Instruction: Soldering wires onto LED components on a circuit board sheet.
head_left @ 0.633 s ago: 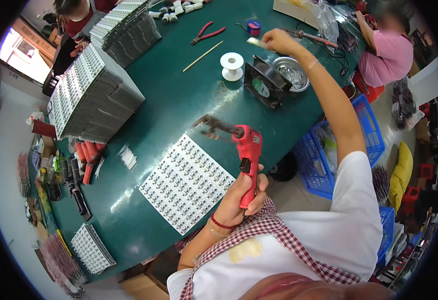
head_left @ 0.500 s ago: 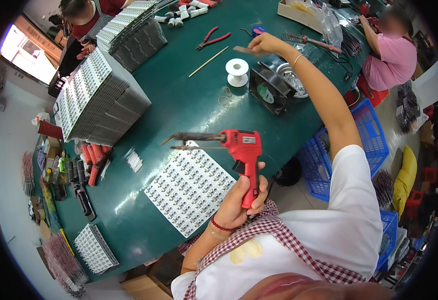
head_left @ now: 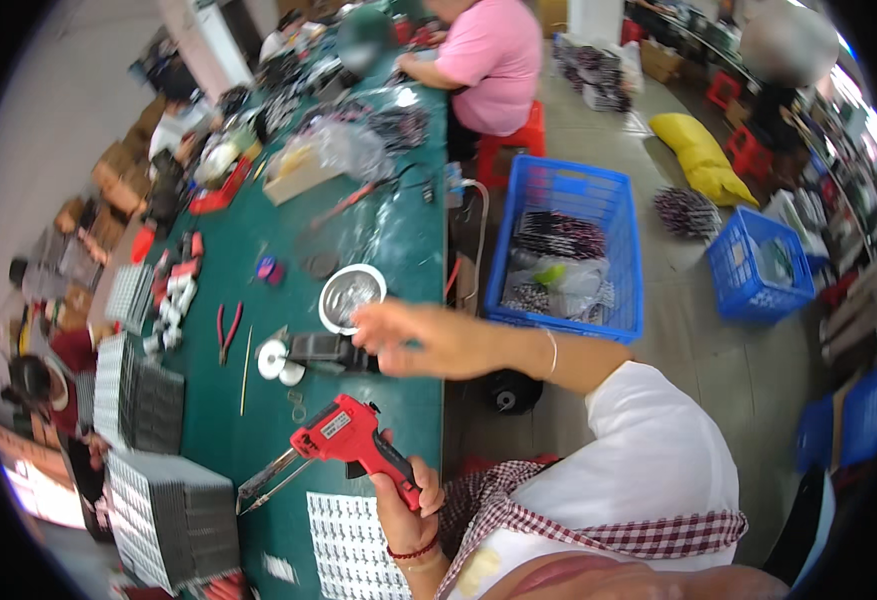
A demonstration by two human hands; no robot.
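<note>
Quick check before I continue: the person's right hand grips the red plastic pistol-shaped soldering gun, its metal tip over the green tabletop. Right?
Wrong hand: the head view shows the person's left hand gripping the red plastic pistol-shaped soldering gun, its metal tip over the green tabletop.

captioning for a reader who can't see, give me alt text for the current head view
The left hand grips a red soldering gun above a green worktable, near a white circuit-board panel. The right hand, blurred, hovers near a round metal bowl.
</note>
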